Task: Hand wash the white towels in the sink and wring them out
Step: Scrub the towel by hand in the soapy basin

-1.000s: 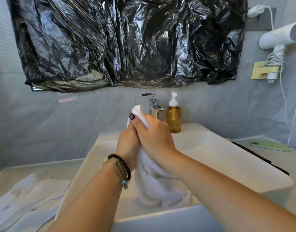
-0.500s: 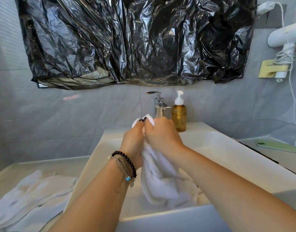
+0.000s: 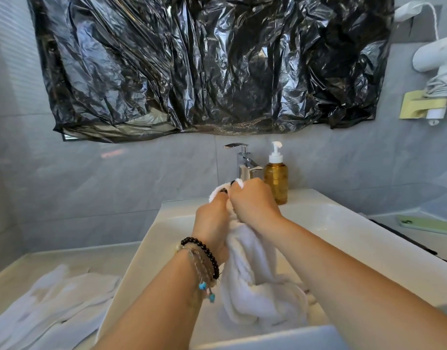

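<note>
A white towel (image 3: 252, 294) is held bunched above the sink (image 3: 348, 238), its lower folds hanging below the grip into the basin. The left hand (image 3: 212, 223) and right hand (image 3: 252, 203) are curled tightly around its upper end, knuckles touching. More towels (image 3: 53, 304) are left lying on the surface, left of the grip. A faucet (image 3: 245, 162) and soap bottle (image 3: 276, 175) are seen just beyond it.

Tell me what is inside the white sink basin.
A bunched white towel, gripped by the left hand and right hand, hangs into the white ceramic sink. The basin floor beneath is hidden.
</note>
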`<action>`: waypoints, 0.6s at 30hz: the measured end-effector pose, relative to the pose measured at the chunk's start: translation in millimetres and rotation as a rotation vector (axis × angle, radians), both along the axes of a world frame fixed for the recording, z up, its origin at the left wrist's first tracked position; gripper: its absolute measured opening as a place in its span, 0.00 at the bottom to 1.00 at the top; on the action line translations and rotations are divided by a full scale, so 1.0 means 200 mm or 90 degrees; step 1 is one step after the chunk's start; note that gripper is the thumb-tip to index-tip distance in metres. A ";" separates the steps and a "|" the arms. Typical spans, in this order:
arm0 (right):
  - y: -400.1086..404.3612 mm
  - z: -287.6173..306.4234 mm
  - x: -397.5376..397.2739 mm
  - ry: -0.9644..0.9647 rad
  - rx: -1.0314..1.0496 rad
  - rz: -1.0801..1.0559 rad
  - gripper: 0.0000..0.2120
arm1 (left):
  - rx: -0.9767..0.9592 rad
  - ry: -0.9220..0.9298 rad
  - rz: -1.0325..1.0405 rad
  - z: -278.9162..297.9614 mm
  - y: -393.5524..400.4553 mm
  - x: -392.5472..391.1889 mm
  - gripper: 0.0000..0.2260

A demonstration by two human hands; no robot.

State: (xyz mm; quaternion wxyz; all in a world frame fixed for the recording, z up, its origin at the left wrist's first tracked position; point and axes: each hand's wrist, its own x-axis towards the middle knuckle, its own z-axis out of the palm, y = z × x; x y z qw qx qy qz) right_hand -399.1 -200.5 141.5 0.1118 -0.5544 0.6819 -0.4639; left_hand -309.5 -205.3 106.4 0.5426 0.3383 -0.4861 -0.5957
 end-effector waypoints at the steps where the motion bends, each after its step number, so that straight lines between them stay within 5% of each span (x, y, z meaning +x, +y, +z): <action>1: 0.03 -0.03 0.03 0.017 0.000 0.007 0.17 | 0.015 -0.020 0.025 0.00 -0.01 0.02 0.09; 5: 0.20 -0.15 0.15 0.110 -0.040 0.050 0.18 | 0.033 -0.026 0.006 -0.03 -0.05 0.09 0.17; 11: 0.00 -0.01 -0.04 -0.009 0.025 0.053 0.15 | -0.014 -0.026 -0.018 -0.01 0.01 -0.02 0.09; 18: 0.17 -0.13 0.05 0.081 -0.019 0.077 0.18 | 0.024 -0.038 -0.091 -0.05 -0.03 0.04 0.09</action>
